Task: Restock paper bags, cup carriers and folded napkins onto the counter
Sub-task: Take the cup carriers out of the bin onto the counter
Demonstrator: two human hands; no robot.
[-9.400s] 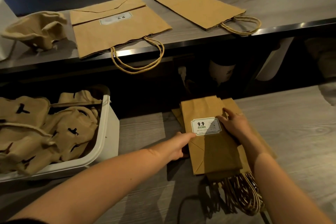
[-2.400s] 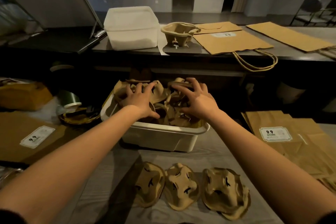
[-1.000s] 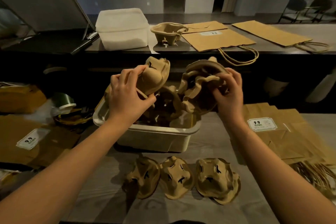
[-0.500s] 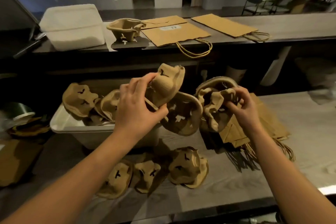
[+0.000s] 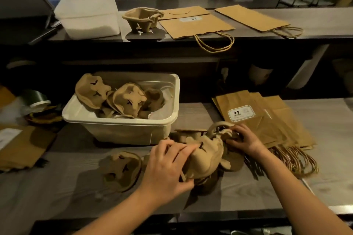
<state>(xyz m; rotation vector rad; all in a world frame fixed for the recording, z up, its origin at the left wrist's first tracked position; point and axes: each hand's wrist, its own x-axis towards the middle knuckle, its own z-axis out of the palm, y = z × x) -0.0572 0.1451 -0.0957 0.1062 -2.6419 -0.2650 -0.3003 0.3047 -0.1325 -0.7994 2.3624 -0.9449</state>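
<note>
Cup carriers (image 5: 207, 155) clasped by the left hand (image 5: 168, 167) and, at 2 o'clock, the right hand (image 5: 246, 139) should be eased apart gently.

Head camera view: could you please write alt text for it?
The left hand grips a cup carrier and the right hand grips a second carrier at a grey table, before a white tub of more carriers. Stacked paper bags lie to the right; the raised counter behind holds one upright carrier and two flat bags.
</note>
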